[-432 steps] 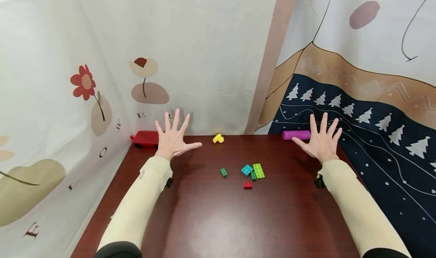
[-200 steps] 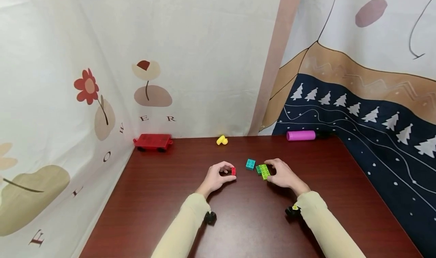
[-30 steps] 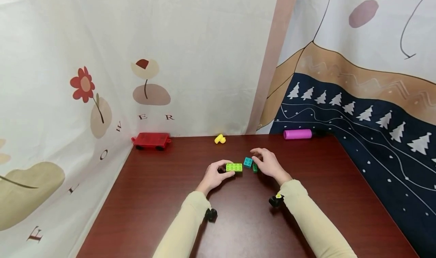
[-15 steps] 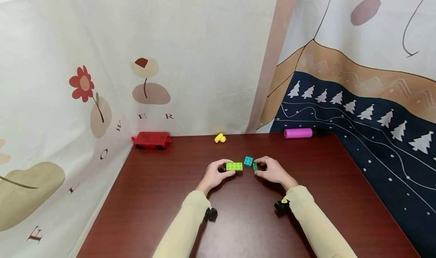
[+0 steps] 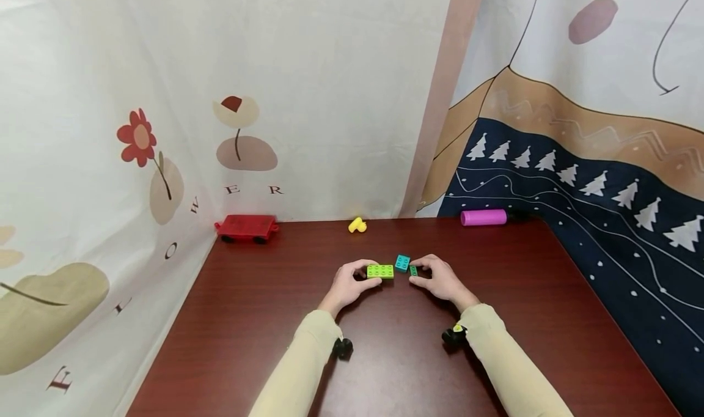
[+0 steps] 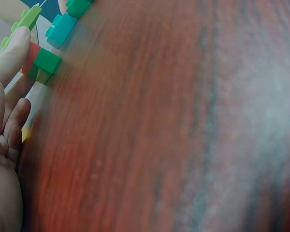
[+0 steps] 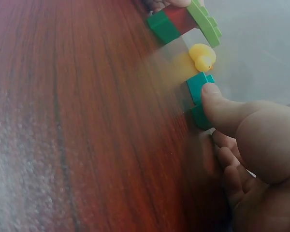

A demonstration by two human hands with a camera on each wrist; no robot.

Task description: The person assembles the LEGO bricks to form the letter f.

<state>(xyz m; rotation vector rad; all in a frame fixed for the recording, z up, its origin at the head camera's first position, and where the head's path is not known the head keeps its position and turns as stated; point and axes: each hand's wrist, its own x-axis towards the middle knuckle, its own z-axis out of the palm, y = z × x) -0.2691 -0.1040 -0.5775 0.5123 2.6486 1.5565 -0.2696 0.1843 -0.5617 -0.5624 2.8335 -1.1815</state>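
Note:
My left hand (image 5: 348,285) grips a stack of toy building bricks with thumb and fingers. A long lime brick (image 5: 380,271) tops the stack; below it come a red brick (image 7: 181,19) and a green brick (image 7: 162,29) resting on the table. To the right, my right hand (image 5: 442,278) pinches a small dark green brick (image 5: 414,271) between thumb and finger. A teal brick (image 5: 403,263) stands between the two hands, close beside the small green brick. The lime top hides the stack's lower bricks in the head view.
At the table's (image 5: 385,356) back edge stand a red toy wagon (image 5: 247,228), a small yellow toy (image 5: 357,225) and a purple cylinder (image 5: 484,217). Printed cloth (image 5: 330,99) rises behind the table and along its sides.
Over the last second my right hand has come down around the small green brick and pinches it. Earlier, the lime brick passed from beside my right hand onto the stack in my left.

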